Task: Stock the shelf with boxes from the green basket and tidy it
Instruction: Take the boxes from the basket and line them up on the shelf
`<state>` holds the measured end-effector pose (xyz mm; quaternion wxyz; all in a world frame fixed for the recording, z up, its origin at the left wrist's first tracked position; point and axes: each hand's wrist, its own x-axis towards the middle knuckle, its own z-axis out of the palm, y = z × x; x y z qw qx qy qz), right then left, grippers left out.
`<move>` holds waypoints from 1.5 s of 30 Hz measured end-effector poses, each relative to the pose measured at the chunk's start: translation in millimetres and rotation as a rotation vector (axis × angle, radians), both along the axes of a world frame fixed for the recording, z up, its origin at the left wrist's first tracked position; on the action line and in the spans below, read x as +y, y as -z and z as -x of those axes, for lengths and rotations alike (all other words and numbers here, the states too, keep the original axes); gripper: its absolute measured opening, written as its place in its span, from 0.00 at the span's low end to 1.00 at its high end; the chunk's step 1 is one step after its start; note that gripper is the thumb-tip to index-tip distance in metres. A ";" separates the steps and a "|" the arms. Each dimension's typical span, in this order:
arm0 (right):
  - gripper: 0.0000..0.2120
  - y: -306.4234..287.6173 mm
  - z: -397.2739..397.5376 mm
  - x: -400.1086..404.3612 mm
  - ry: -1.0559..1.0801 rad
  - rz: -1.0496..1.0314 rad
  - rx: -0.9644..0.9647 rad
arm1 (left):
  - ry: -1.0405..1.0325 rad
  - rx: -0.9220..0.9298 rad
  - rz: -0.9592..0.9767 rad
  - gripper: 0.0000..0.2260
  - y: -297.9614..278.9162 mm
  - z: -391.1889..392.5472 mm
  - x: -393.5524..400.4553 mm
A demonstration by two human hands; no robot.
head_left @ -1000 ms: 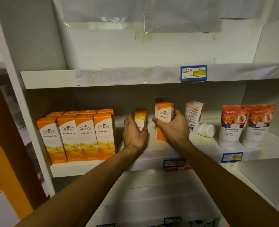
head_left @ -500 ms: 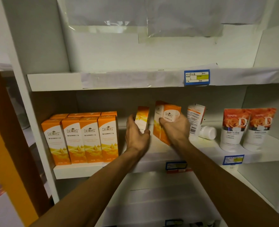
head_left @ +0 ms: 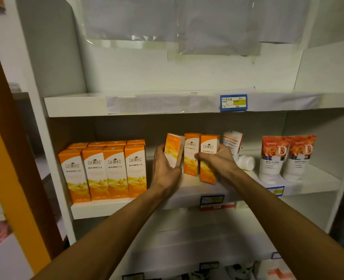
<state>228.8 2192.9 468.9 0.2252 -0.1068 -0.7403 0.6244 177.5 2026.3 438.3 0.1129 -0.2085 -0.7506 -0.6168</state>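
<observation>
On the middle shelf (head_left: 114, 208) a neat block of orange-and-white boxes (head_left: 104, 170) stands at the left. My left hand (head_left: 165, 168) grips one orange box (head_left: 174, 148), turned so its narrow side faces me and tilted slightly. My right hand (head_left: 217, 160) holds two orange boxes (head_left: 200, 150) side by side, upright with a slight lean, their bottoms near the shelf surface. A gap of bare shelf lies between the block and my left hand. The green basket is not in view.
Right of my hands stand a white tube with orange print (head_left: 232, 142), a white cap or jar on its side (head_left: 246, 162) and two rose-printed tubes (head_left: 288, 156). The shelf above (head_left: 167, 104) carries a blue price label (head_left: 233, 103). Lower shelves sit below.
Both hands have drawn their boxes closer together and slightly forward. A second box now shows fully beside the one in my right hand. The camera view has shifted a little.
</observation>
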 end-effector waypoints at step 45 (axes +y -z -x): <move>0.21 -6.5 -33.2 14.4 -0.037 -0.079 -0.050 | 0.001 0.278 0.258 0.29 -39.4 2.3 -14.2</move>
